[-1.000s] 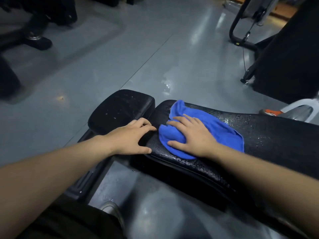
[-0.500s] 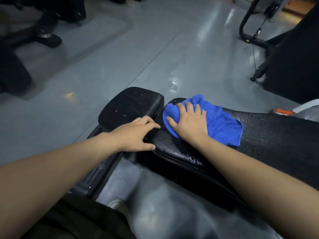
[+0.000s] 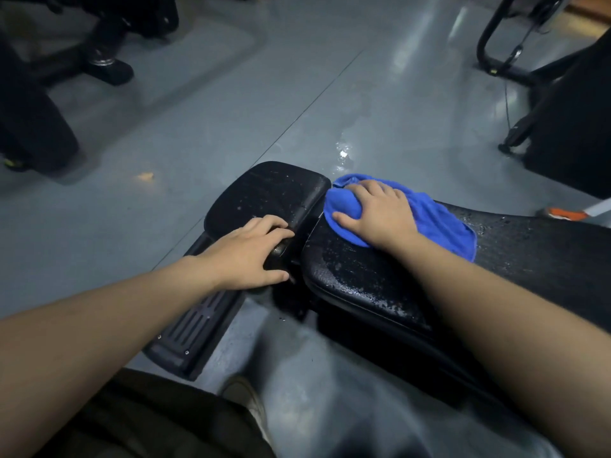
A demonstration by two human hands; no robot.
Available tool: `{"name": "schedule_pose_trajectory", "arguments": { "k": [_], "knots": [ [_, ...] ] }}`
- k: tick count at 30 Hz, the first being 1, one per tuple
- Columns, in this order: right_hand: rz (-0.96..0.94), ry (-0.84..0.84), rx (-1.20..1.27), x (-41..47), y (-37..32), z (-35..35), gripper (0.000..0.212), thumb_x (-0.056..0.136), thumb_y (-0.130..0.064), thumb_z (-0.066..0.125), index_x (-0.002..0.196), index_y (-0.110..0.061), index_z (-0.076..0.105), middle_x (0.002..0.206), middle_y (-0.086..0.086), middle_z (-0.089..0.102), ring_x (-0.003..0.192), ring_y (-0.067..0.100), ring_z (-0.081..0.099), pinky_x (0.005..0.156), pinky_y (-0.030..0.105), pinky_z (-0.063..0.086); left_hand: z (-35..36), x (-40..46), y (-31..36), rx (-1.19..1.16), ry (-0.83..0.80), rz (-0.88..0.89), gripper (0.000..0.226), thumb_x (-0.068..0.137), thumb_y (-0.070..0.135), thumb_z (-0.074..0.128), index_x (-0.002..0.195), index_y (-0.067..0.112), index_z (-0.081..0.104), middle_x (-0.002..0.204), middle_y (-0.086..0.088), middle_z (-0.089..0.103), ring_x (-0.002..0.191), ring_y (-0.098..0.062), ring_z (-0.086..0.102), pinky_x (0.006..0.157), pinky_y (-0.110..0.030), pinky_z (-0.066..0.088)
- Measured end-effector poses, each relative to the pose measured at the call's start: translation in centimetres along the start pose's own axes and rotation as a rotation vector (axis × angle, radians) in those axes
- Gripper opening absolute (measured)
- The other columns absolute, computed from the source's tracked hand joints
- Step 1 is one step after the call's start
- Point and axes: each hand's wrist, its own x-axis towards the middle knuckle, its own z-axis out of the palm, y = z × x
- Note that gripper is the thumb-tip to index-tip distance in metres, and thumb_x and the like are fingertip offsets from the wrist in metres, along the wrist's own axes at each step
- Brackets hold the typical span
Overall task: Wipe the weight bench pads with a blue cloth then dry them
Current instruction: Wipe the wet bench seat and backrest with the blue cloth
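Pressing down on the cloth (image 3: pixel 436 219), the right hand (image 3: pixel 380 213) sits at the far left corner of the long pad (image 3: pixel 380 279), where that pad ends beside the seat pad (image 3: pixel 264 193). Its fingers lie spread and nearly straight over the bunched front of the cloth, thumb out to the left; they push on it and do not pinch it. The rest of the cloth trails rightward from under the palm along the pad's far edge.

The left hand (image 3: pixel 244 256) rests at the gap between the two pads, fingers loosely bent over the seat pad's near edge, thumb toward the long pad. It seems to brace only; whether it grips anything is hard to tell.

The long pad runs away to the right, and most of its beaded, wet surface lies right of and nearer than the cloth, so the coming strokes probably go that way. The seat pad, also speckled, lies just left of the fingertips, nearer the left hand.

The long pad's right end is cut off by the frame, and the right forearm hides part of its near edge. No drying cloth can be seen.
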Motion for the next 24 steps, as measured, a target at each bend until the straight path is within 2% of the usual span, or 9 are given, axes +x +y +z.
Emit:
{"name": "schedule_pose_trajectory", "arguments": {
  "k": [2, 4, 6, 8, 11, 14, 16, 20, 24],
  "knots": [
    [0.182, 0.011, -0.055, -0.1, -2.8, 0.8, 0.069, 0.085, -0.072, 0.037, 0.135, -0.027, 0.052, 0.139, 0.005, 0.051, 0.124, 0.035, 0.046, 0.103, 0.051, 0.034, -0.1, 0.2, 0.0, -0.01, 0.0, -0.016, 0.078, 0.083, 0.058, 0.063, 0.149, 0.029, 0.032, 0.148, 0.016, 0.023, 0.136, -0.008, 0.025, 0.104, -0.027, 0.033],
    [0.227, 0.008, -0.065, -1.3, -5.1, 1.0, 0.068, 0.088, -0.07, 0.039, 0.137, -0.024, 0.049, 0.14, 0.007, 0.049, 0.125, 0.039, 0.042, 0.104, 0.055, 0.031, -0.2, 0.4, 0.0, -0.019, -0.001, -0.039, 0.08, 0.083, 0.059, 0.063, 0.15, 0.028, 0.031, 0.147, 0.015, 0.024, 0.136, -0.008, 0.026, 0.104, -0.029, 0.036],
    [0.103, 0.009, -0.06, -3.4, -6.3, 0.7, 0.072, 0.086, -0.071, 0.037, 0.141, -0.026, 0.047, 0.139, 0.005, 0.049, 0.125, 0.039, 0.041, 0.104, 0.056, 0.032, -0.2, 0.5, 0.0, -0.022, -0.003, -0.055, 0.082, 0.082, 0.059, 0.064, 0.15, 0.026, 0.031, 0.146, 0.014, 0.025, 0.134, -0.009, 0.029, 0.104, -0.031, 0.039],
    [-0.123, -0.016, -0.033, -6.1, -6.2, 0.0, 0.076, 0.082, -0.074, 0.037, 0.143, -0.03, 0.045, 0.142, 0.001, 0.049, 0.13, 0.036, 0.042, 0.105, 0.054, 0.033, -0.3, 0.6, -0.1, -0.028, -0.007, -0.063, 0.084, 0.08, 0.059, 0.065, 0.149, 0.024, 0.032, 0.144, 0.013, 0.027, 0.133, -0.011, 0.031, 0.104, -0.034, 0.041],
    [-0.422, -0.088, 0.043, -8.8, -4.3, -1.0, 0.078, 0.078, -0.076, 0.047, 0.144, -0.036, 0.043, 0.148, -0.006, 0.045, 0.14, 0.032, 0.037, 0.112, 0.051, 0.032, -0.5, 0.3, -0.1, -0.032, -0.018, -0.068, 0.087, 0.077, 0.059, 0.066, 0.149, 0.021, 0.033, 0.144, 0.013, 0.027, 0.133, -0.01, 0.03, 0.104, -0.036, 0.043],
    [-0.492, -0.101, 0.107, -8.3, -2.9, -1.2, 0.077, 0.075, -0.078, 0.052, 0.141, -0.038, 0.047, 0.147, -0.009, 0.046, 0.141, 0.027, 0.039, 0.113, 0.05, 0.032, -0.5, 0.0, -0.3, -0.036, -0.033, -0.079, 0.09, 0.076, 0.057, 0.069, 0.149, 0.02, 0.032, 0.144, 0.013, 0.026, 0.132, -0.009, 0.029, 0.103, -0.037, 0.044],
    [-0.408, -0.095, 0.124, -6.9, -3.3, -0.9, 0.078, 0.073, -0.08, 0.048, 0.139, -0.038, 0.049, 0.145, -0.01, 0.047, 0.141, 0.026, 0.039, 0.114, 0.051, 0.031, -0.5, -0.2, -0.4, -0.034, -0.035, -0.084, 0.091, 0.076, 0.055, 0.07, 0.15, 0.019, 0.031, 0.144, 0.014, 0.025, 0.132, -0.009, 0.028, 0.104, -0.036, 0.043],
    [-0.071, -0.068, 0.086, -3.3, -5.2, -0.1, 0.077, 0.072, -0.081, 0.037, 0.135, -0.038, 0.049, 0.143, -0.007, 0.047, 0.139, 0.026, 0.037, 0.113, 0.055, 0.028, -0.7, -0.4, -0.5, -0.042, -0.057, -0.105, 0.092, 0.079, 0.054, 0.068, 0.153, 0.019, 0.027, 0.146, 0.015, 0.023, 0.133, -0.008, 0.028, 0.105, -0.038, 0.042],
    [0.183, -0.09, 0.006, -0.2, -7.4, 0.6, 0.07, 0.082, -0.07, 0.045, 0.139, -0.029, 0.047, 0.145, 0.001, 0.042, 0.14, 0.033, 0.03, 0.113, 0.06, 0.024, -0.7, -0.5, -0.7, -0.041, -0.08, -0.122, 0.092, 0.079, 0.056, 0.067, 0.153, 0.019, 0.026, 0.146, 0.016, 0.022, 0.133, -0.008, 0.028, 0.102, -0.04, 0.045]
  ]
}}
